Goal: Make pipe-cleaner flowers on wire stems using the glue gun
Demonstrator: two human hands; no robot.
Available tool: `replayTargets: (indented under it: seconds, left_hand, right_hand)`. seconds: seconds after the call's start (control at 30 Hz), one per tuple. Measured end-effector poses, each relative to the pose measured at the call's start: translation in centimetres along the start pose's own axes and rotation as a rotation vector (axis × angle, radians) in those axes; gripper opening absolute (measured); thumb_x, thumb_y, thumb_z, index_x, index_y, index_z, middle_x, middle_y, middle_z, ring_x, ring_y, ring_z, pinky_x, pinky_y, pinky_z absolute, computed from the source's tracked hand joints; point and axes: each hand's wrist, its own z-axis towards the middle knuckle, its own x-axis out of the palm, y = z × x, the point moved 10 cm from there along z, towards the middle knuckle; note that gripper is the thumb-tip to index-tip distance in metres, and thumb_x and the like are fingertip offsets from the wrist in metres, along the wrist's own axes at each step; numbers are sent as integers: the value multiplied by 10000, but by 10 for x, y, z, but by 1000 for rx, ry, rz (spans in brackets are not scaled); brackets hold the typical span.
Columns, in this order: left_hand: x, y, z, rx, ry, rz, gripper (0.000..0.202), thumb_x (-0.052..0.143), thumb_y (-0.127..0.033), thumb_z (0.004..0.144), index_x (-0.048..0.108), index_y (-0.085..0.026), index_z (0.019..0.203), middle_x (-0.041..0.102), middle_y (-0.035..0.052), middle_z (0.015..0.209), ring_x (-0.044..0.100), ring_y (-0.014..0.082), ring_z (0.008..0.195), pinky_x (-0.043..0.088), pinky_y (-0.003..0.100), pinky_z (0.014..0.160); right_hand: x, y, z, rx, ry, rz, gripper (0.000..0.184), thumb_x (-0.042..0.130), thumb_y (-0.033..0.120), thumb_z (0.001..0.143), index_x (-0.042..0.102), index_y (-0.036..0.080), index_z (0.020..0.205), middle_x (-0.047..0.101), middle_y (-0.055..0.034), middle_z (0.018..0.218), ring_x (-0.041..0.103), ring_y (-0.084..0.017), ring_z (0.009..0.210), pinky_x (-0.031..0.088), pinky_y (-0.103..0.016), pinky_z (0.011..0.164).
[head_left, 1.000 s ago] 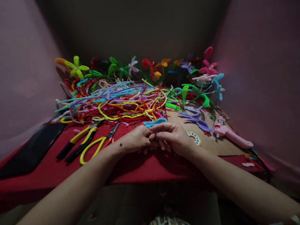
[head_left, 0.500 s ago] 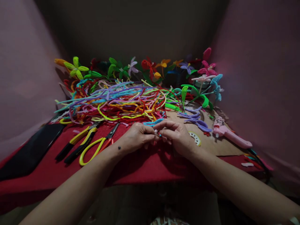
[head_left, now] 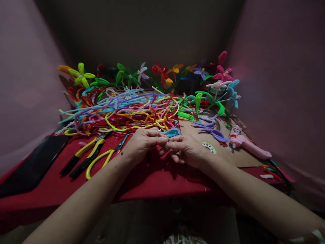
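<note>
Over the front of the red table, my left hand and my right hand meet with fingertips pinched together. Whatever lies between the fingers is mostly covered by them. A tiny whitish tip shows above my left fingers. Just beyond the fingertips is a blue fuzzy pipe-cleaner loop; whether a finger touches it I cannot tell. Yellow-handled scissors and pliers with yellow and black handles lie left of my left hand. A white-and-yellow ring-shaped roll sits by my right wrist.
A heap of colourful pipe cleaners spreads behind my hands. Pipe-cleaner flowers stand along the back. On the right, cardboard carries purple loops and a pink glue gun. A black flat item lies far left.
Both hands have drawn closer together, fingertips now meeting. The small white-tipped piece seen between them is now mostly hidden, and more of the blue loop shows beyond the fingers.
</note>
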Motion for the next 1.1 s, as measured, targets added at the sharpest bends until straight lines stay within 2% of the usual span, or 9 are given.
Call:
replayTargets:
  seconds: [0.07,0.2,0.37,0.5,0.7,0.83,0.9,1.1]
  left_hand:
    - [3,1,0,-10,13,-15,174,645,-281,699,670,-134,611,566,8,574,520,122,550,378,247,544]
    - [4,-1,-1,10,9,-34,149,650,-269,703,667,-130,651,566,-2,574,466,88,500,317,219,480]
    - [-4,3,1,-15,-53,-163,169,695,-269,668,675,-151,788,594,-14,642,427,55,460,302,200,457]
    - [-9,4,2,-29,-92,-184,152,722,-260,638,664,-145,719,567,-30,568,408,47,441,292,187,439]
    - [-7,4,0,-48,-98,-147,160,702,-286,655,636,-145,690,536,-39,522,400,53,429,291,184,429]
    - [-6,5,0,-52,-82,-124,192,684,-321,672,612,-143,653,551,-20,525,450,78,452,319,198,447]
    - [-7,6,0,-48,-83,-127,192,689,-322,670,620,-143,663,577,-8,564,478,86,481,345,207,477]
    - [-5,9,1,-43,-75,-109,190,697,-313,665,639,-136,700,552,-20,578,420,63,462,287,198,449]
  right_hand:
    - [0,-1,1,19,-5,37,166,677,246,674,657,92,734,691,-63,685,509,-47,351,269,-125,283]
    - [1,0,0,25,-1,81,159,699,223,641,653,88,710,691,-65,635,523,-59,345,261,-124,281]
    - [-3,0,1,38,-5,110,122,678,195,661,645,84,700,691,-68,622,523,-60,348,251,-125,280]
    - [-4,0,1,27,15,112,122,665,186,664,649,75,711,688,-66,609,513,-59,345,261,-131,282]
    - [-2,-4,0,43,33,91,136,666,210,682,656,91,748,690,-53,651,554,-69,411,298,-139,319]
    - [2,-1,-1,5,60,86,172,651,237,708,663,96,806,698,-70,754,616,-102,563,385,-170,429]
    - [2,3,0,-33,50,106,163,643,242,713,663,101,792,696,-69,737,621,-111,605,405,-184,491]
    - [-2,3,0,-28,-16,120,121,667,218,676,657,105,719,684,-50,638,565,-92,507,387,-210,516]
